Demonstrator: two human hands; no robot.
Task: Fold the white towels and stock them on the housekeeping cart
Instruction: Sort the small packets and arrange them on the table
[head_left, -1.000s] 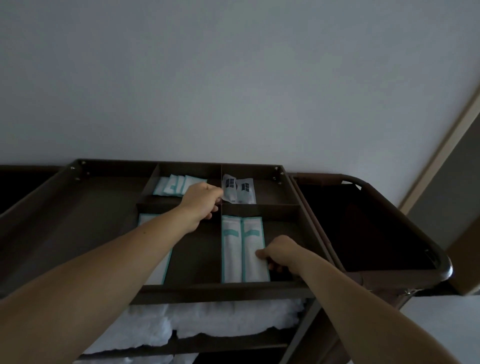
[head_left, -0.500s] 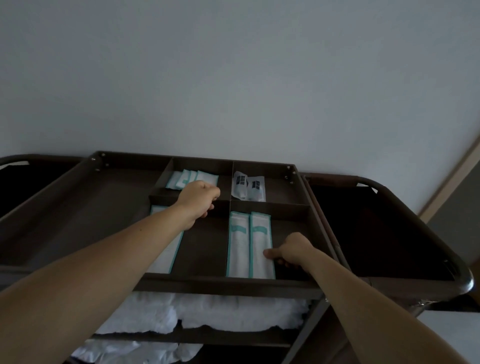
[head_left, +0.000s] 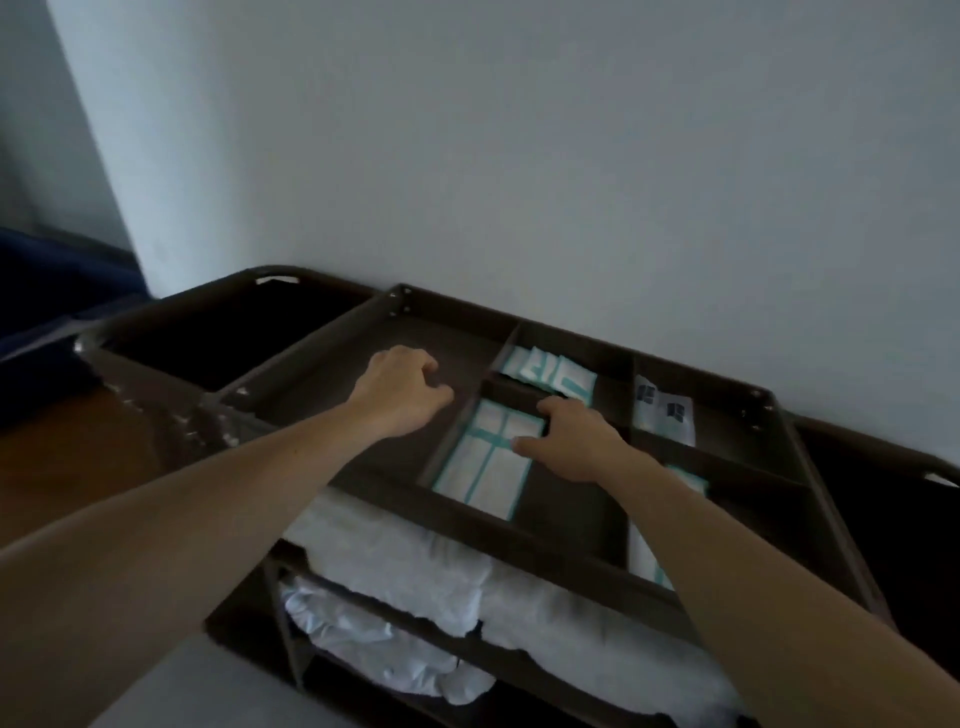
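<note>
Folded white towels (head_left: 395, 561) lie on the housekeeping cart's (head_left: 498, 525) upper shelf, under the dark brown top tray. More white linen (head_left: 363, 639) is bunched on the shelf below. My left hand (head_left: 400, 395) hovers over the tray's large left compartment, fingers curled, holding nothing. My right hand (head_left: 571, 441) is on the white-and-teal packets (head_left: 483, 467) in the middle front compartment. Its thumb lies on a packet and its fingers curl at the packets' far end by the divider.
Small teal-edged sachets (head_left: 550, 371) fill a back compartment and white sachets with dark print (head_left: 665, 415) the one to their right. More packets (head_left: 649, 556) show under my right forearm. Dark bag frames flank the cart, and a pale wall stands close behind.
The view has swung left and tilted. My left hand moved from the middle divider to over the large left compartment. My right hand left the right-hand packets for those in the middle compartment.
</note>
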